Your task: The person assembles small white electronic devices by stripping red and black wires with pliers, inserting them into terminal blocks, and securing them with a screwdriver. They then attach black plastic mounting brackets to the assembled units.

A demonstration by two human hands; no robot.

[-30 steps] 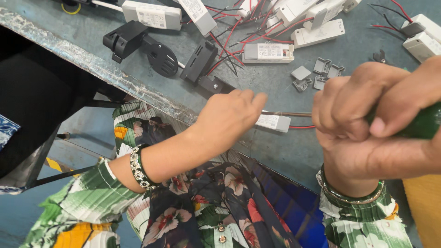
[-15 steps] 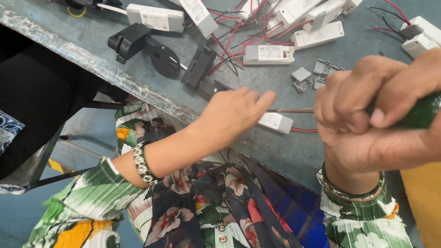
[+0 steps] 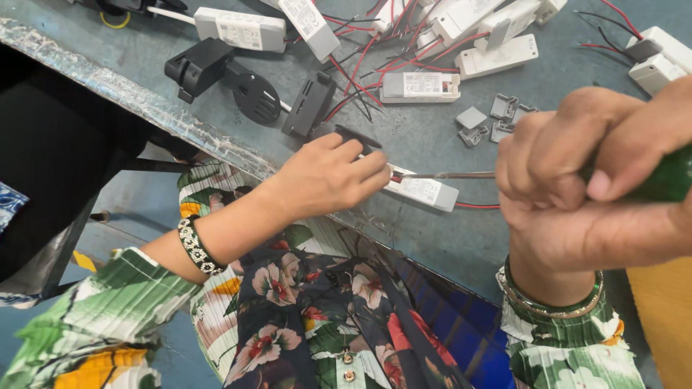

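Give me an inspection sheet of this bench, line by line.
Surface: grey worn metal bench, foil-taped front edge.
Job's things: small white rectangular plastic driver box at the bench edge; green-handled screwdriver, shaft tip at the box's end.
Clutter: more white driver boxes, black plastic housings, small grey clips.
Grippers: left hand pins the box; right hand grips the screwdriver handle.
Cables: red and black wires tangled across the bench.
Surroundings: floral clothing, blue floor.
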